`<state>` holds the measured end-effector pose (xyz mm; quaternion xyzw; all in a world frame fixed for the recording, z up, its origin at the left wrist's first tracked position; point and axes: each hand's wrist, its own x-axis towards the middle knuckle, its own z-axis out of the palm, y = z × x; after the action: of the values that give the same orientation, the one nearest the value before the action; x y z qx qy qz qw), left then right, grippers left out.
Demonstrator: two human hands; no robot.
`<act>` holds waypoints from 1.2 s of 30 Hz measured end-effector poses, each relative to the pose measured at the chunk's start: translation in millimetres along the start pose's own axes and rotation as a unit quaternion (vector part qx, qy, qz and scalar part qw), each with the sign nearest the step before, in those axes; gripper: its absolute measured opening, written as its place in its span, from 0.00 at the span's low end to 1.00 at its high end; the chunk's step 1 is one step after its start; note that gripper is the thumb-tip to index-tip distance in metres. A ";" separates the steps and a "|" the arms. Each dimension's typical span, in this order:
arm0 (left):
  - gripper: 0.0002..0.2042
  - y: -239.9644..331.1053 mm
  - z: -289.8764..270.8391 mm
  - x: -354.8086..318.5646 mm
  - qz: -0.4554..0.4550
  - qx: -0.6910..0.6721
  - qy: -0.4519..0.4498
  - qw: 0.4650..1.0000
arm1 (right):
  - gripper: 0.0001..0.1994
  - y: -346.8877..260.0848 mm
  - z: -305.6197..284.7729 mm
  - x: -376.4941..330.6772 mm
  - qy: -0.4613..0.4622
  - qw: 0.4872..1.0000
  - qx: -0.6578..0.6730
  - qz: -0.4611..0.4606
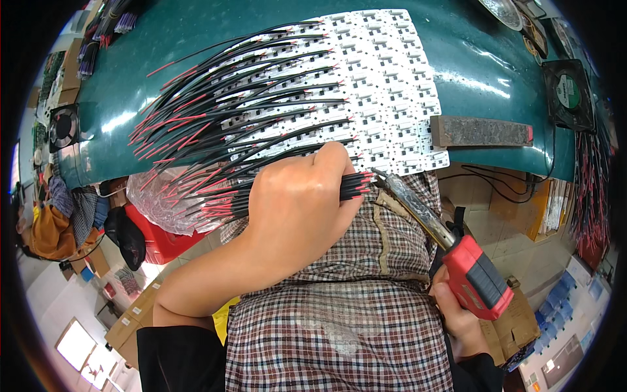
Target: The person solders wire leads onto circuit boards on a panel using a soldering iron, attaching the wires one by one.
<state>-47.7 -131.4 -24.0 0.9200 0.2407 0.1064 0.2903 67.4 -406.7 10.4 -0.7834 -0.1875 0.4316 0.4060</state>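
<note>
My left hand [294,202] is closed round a bundle of black and red wires [356,188], their cut ends poking out beside the thumb and fingertips. In my right hand [457,313] is a soldering iron [480,277] with a red and black handle. Its tip sits close to the wire ends at the near edge of a white circuit board panel [392,85]; whether it touches them I cannot tell. Rows of black wires [274,85] run from the middle of the panel out to the left, with red ends fanned over the table edge. The left hand covers part of the panel's near edge.
A dark grey bar [483,132] lies right of the panel on the green table [483,72]. Black fans [569,95] stand at both table ends. More wires [591,189] hang at the right. Clear plastic [163,199] lies over a red container [160,238] below the left edge.
</note>
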 end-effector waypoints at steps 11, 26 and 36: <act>0.07 -4.9 -4.8 9.0 -0.014 -0.041 -0.027 0.999 | 0.14 6.9 0.5 -0.5 0.003 1.000 0.006 -0.019; 0.06 -3.5 -6.3 11.3 -0.005 -0.039 -0.026 0.999 | 0.11 -4.7 1.8 -2.0 0.011 0.997 0.073 -0.011; 0.09 -10.7 -28.2 21.9 -0.048 -0.151 -0.142 0.977 | 0.11 -14.2 6.2 12.0 0.073 0.991 0.101 -0.049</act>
<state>-42.4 -99.1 -6.2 0.8589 0.2220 -0.0043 0.4614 69.8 -387.5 13.6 -0.7577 -0.1516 0.3696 0.5161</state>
